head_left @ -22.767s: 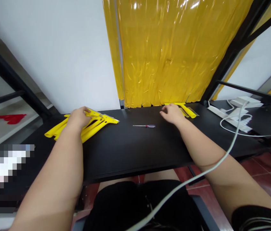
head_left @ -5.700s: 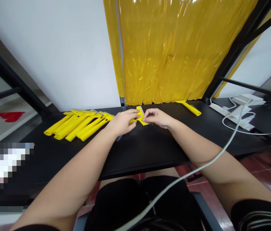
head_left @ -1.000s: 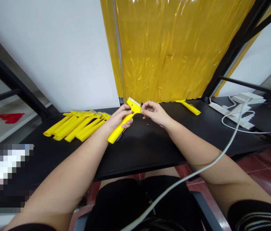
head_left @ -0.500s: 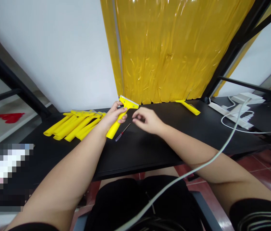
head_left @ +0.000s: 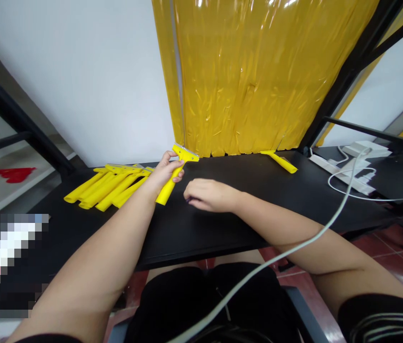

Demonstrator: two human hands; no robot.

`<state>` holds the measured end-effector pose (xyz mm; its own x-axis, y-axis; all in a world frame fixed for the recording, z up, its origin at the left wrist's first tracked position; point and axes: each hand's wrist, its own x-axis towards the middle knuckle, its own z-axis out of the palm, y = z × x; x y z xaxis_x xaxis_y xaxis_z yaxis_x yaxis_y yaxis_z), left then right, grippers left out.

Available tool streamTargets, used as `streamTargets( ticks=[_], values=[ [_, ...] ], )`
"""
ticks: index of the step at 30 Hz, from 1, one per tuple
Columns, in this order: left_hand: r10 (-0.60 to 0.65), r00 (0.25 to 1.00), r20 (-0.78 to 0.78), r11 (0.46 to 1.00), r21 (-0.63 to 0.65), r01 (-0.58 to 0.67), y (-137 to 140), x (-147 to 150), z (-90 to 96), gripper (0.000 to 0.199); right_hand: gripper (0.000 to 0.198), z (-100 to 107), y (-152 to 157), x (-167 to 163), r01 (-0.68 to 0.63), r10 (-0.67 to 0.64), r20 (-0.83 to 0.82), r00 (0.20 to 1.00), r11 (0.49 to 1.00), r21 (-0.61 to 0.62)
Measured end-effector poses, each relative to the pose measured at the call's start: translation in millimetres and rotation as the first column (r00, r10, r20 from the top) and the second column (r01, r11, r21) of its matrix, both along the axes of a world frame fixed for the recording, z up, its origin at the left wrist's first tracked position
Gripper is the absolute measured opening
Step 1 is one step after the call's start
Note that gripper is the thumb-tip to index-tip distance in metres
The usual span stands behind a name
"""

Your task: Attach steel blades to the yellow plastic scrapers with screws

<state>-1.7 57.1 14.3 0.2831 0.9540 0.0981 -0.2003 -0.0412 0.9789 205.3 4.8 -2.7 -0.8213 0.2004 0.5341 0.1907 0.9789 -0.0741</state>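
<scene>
My left hand (head_left: 167,172) is closed around the neck of a yellow scraper (head_left: 169,186). The tool's wide head, with a metal edge and small screws, points up and away, and its handle slants down toward me. To the right, my right hand (head_left: 210,195) is curled low over the black table, apart from the scraper. A small purplish end of a screwdriver (head_left: 188,200) shows at its fingers; most of that tool is hidden by the hand. Several more yellow scrapers (head_left: 115,186) lie in a pile left of my left hand.
Another yellow scraper (head_left: 283,162) lies at the back of the black table (head_left: 201,238). A white power strip (head_left: 344,174) with cables is at the right. One pale cable (head_left: 276,259) crosses in front of my right arm. Yellow plastic strips (head_left: 258,85) hang behind.
My right hand has moved down and slightly left, closing on the screwdriver that lay on the table. My left hand with the scraper has shifted slightly left, and the scraper's head has tilted.
</scene>
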Motion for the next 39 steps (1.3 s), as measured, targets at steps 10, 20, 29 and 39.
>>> streamTargets(
  ticks=[10, 20, 29, 39],
  values=[
    [0.054, 0.999, -0.004, 0.998, -0.020, -0.054, 5.0, 2.7, -5.2, 0.050, 0.008, 11.8, 37.0, 69.8, 0.339, -0.384, -0.624, 0.681, 0.920, -0.197],
    [0.039, 0.999, -0.015, 0.999, -0.011, -0.039, 5.9, 2.5, -7.5, 0.045, 0.012, 10.3, 34.7, 65.6, 0.379, -0.437, -0.510, 0.741, 0.899, -0.220],
    [0.027, 0.999, -0.028, 1.000, -0.012, -0.027, 5.1, 3.6, -6.8, 0.047, 0.015, 8.4, 37.7, 66.2, 0.382, -0.448, -0.490, 0.748, 0.894, -0.233],
    [0.048, 0.995, -0.085, 0.991, 0.128, -0.037, 4.1, 6.5, -11.1, 0.049, 0.025, 1.3, 37.1, 57.2, 0.523, -0.662, -0.349, 0.664, 0.744, -0.416]
  ],
)
